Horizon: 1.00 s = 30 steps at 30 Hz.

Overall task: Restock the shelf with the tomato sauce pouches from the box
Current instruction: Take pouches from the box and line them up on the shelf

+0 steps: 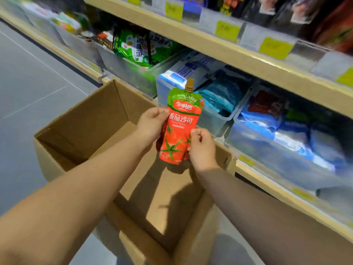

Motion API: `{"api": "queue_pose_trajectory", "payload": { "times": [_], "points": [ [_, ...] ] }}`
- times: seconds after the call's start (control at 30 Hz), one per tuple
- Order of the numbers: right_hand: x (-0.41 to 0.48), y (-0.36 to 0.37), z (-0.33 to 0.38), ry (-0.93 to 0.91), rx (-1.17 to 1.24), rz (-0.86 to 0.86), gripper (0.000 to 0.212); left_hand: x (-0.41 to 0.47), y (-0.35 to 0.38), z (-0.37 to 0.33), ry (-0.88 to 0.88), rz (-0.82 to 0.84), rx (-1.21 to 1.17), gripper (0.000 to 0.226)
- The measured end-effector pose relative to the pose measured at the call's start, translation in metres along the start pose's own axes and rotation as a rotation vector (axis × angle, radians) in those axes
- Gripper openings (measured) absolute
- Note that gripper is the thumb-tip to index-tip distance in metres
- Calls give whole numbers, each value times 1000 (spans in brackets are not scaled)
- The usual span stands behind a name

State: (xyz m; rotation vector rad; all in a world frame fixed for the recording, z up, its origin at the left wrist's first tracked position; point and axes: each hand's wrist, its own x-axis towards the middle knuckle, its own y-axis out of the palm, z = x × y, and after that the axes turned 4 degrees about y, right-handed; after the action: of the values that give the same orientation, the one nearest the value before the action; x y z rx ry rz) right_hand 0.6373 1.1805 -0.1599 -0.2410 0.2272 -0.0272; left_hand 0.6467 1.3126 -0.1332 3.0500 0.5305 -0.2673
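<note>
Above the open cardboard box [80, 131], a tomato sauce pouch [179, 127] is held upright, left hand [150, 125] grasping its upper left edge and right hand [200, 148] pinching its lower right edge. Box interior appears empty where visible. Risk: these light edge holds may let the pouch slip during transfer to the shelf [248, 60], whose nearby bins [215, 119] look full.

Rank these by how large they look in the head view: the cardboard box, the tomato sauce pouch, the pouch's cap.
1. Cardboard box, by far the largest.
2. Tomato sauce pouch, held above the box by the left hand and right hand.
3. Cap, smallest.
</note>
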Motion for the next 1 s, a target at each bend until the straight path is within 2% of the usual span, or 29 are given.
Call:
{"api": "queue_pose_trajectory", "payload": {
  "times": [0.17,0.27,0.43,0.53,0.77,0.87,1.0],
  "points": [
    [-4,-72,41,-223,-90,-122,20,-22,49,-29,216,-8,114,19],
    [-5,-119,74,-347,-159,-184,15,-33,76,-54,312,94,262,22],
    [-6,-180,116,-354,-193,-238,18,-38,122,-109,481,136,434,21],
    [-5,-216,138,-355,-194,-305,28,-45,150,-141,528,170,477,15],
    [4,-266,187,-346,-264,-382,19,-41,201,-205,586,172,595,24],
    [8,-278,210,-345,-296,-388,21,-39,221,-227,481,213,436,23],
    [11,-287,228,-375,-282,-439,16,-36,238,-248,505,150,383,22]
  ]
}}
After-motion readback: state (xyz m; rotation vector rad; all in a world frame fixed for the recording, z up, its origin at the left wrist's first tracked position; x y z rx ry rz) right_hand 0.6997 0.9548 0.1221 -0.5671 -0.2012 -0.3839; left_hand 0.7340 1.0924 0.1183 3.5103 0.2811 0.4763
